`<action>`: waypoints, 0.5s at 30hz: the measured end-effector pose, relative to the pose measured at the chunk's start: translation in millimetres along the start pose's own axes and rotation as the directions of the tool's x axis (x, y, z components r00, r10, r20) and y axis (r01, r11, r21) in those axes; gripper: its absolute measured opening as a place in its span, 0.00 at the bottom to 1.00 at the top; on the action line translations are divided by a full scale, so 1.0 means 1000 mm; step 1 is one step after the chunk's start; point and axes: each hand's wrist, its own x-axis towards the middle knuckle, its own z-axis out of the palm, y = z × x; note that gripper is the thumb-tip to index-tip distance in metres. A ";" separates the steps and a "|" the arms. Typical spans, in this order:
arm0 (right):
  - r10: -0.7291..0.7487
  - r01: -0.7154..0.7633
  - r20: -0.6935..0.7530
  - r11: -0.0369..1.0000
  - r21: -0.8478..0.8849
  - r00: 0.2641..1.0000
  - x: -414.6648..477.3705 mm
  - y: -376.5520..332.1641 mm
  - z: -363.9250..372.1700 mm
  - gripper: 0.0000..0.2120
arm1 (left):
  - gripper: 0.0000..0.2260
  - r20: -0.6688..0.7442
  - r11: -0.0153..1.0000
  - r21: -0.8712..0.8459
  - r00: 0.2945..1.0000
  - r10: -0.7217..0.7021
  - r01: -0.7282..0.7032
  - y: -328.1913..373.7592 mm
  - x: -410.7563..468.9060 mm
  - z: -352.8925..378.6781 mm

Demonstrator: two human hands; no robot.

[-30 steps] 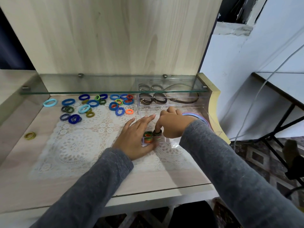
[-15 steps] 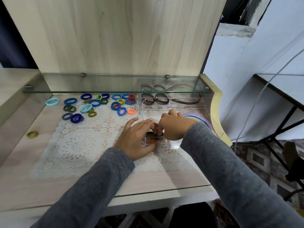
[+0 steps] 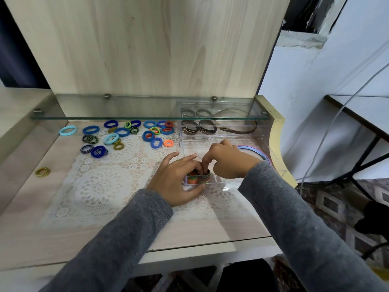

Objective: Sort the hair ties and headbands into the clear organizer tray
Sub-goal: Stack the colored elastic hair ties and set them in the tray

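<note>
Light wood desk (image 3: 31, 207), one lace mat (image 3: 101, 186), one glass shelf (image 3: 147, 118) above. One olive tie (image 3: 42, 172) sits alone far left, with about twenty loose hair ties (image 3: 122, 131) at the rear. Left hand (image 3: 176, 182) curls round orange tie stack (image 3: 192, 180). Right hand (image 3: 229, 161) pinches dark tie stack (image 3: 206, 177). Both stacks are in the front-left corner of the clear tray (image 3: 227, 181). One pastel headband (image 3: 255, 150) lies behind the right hand.

Soft even daylight, sharp centre, wide-angle bending at edges.

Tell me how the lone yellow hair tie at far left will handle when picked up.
The yellow hair tie looks like thin stacked loops, so probably floppy and light. Lying flat on the bare desk, it should slide rather than roll if pushed.
</note>
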 end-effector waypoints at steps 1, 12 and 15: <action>-0.003 0.006 -0.057 0.999 0.047 0.998 0.001 0.003 0.002 0.22 | 0.13 0.001 1.000 0.001 1.000 0.000 0.000 0.000 0.000 0.000; 0.060 0.037 -0.418 0.975 0.220 0.906 0.016 0.029 0.048 0.20 | 0.21 -0.045 0.986 0.147 0.996 -0.075 0.080 0.004 0.002 -0.002; 0.041 0.088 -0.487 0.967 0.238 0.872 0.015 0.031 0.055 0.20 | 0.23 -0.024 0.968 0.231 0.996 -0.091 0.094 0.002 0.002 0.001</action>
